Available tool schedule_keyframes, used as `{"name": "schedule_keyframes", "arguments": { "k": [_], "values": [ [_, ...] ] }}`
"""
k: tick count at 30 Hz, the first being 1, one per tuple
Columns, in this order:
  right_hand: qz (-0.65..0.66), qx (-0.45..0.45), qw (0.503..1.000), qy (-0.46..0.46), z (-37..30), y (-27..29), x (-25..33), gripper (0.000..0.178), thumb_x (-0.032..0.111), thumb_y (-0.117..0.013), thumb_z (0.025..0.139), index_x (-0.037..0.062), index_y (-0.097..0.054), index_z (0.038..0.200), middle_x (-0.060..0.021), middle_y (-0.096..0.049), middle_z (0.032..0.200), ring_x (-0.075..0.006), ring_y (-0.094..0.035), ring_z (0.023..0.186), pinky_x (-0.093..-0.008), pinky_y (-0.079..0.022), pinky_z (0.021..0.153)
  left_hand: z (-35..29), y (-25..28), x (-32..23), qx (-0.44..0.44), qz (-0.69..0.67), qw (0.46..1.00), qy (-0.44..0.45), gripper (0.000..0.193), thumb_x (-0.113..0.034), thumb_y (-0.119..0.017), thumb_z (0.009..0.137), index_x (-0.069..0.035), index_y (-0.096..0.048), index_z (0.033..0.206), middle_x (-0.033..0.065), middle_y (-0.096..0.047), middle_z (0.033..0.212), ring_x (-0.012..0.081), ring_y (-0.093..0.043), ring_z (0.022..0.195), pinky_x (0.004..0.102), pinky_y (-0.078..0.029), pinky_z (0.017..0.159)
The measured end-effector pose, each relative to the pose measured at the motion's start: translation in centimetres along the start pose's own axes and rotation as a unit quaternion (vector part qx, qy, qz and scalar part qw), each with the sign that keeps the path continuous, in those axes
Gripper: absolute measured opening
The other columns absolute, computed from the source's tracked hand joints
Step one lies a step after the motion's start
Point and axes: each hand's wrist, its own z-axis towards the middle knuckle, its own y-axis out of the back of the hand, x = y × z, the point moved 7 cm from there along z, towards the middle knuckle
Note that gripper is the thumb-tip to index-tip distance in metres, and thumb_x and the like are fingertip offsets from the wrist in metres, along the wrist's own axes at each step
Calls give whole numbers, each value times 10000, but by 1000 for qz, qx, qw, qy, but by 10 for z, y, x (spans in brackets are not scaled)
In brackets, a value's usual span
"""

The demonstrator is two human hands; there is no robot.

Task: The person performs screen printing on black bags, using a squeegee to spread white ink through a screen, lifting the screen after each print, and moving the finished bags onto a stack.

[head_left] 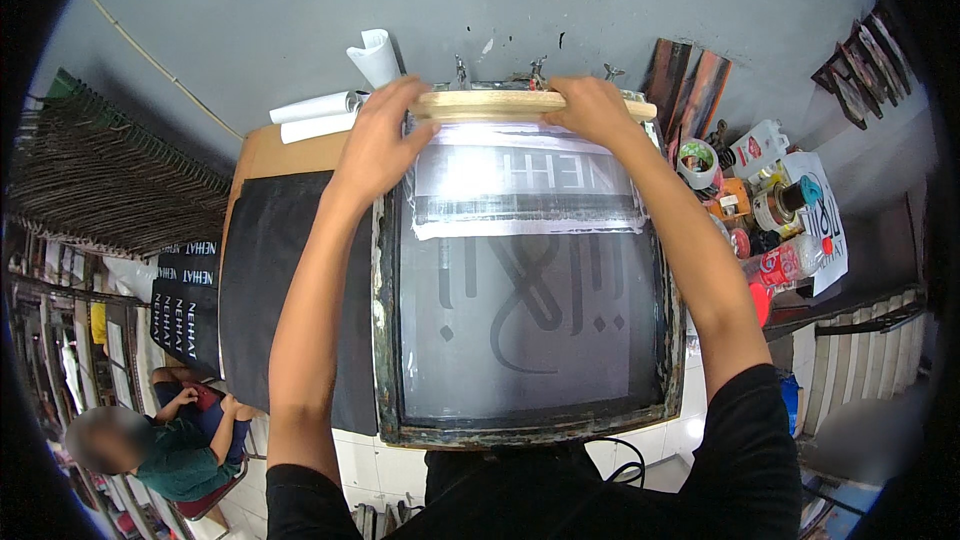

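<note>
At the far end of a screen-printing frame (386, 380), a wooden squeegee (490, 105) lies crosswise. My left hand (380, 140) grips its left end, fingers over the top and thumb on the near side, slightly blurred. Toward its right part, my right hand (592, 112) closes round the wood. White ink (530, 227) is smeared over the far part of the mesh (600, 380), on a band of mirrored lettering. Nearer to me, dark curved stencil shapes show through the bare grey mesh. The squeegee's blade is hidden from view.
Black sheets (290, 310) lie left of the frame, with white paper rolls (318, 108) beyond. At right stand ink pots (697, 162), a white jug (760, 147) and a plastic bottle (785, 262). Metal clamps (538, 68) line the far edge. A person (190, 460) sits at lower left.
</note>
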Motion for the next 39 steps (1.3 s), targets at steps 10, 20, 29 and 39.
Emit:
{"name": "schedule_keyframes", "arguments": {
  "k": [10,20,29,39],
  "values": [
    [-87,7,993,-81,-31,0,-16,658,706,-762,713,72,-773,886,-144,-757,863,-326,-739,814,-451,-566,717,14,-69,48,177,31,969,167,381,-319,-826,790,-71,-777,1076,179,-759,950,354,-724,890,438,-549,811],
    [-86,-18,995,-45,-70,-3,-4,693,752,-756,680,75,-764,826,-117,-725,760,-301,-721,716,-440,-558,647,-27,-49,17,161,3,974,157,316,-256,-822,801,-40,-768,1026,182,-747,905,355,-715,801,434,-541,767],
    [-28,-140,989,25,-149,0,30,471,517,-860,670,89,-672,726,-66,-655,713,-280,-685,699,-426,-540,617,-93,-26,-33,123,-5,983,135,253,-179,-828,786,-37,-765,985,152,-745,895,331,-715,801,420,-552,737],
    [-16,-209,976,62,-187,-9,45,312,135,-779,665,128,-687,963,-25,-643,899,-244,-649,877,-391,-494,737,-180,2,-59,83,-14,977,194,975,-277,-857,777,-45,-344,1572,201,-355,1629,412,-328,1501,487,-255,1243]
  ]
}}
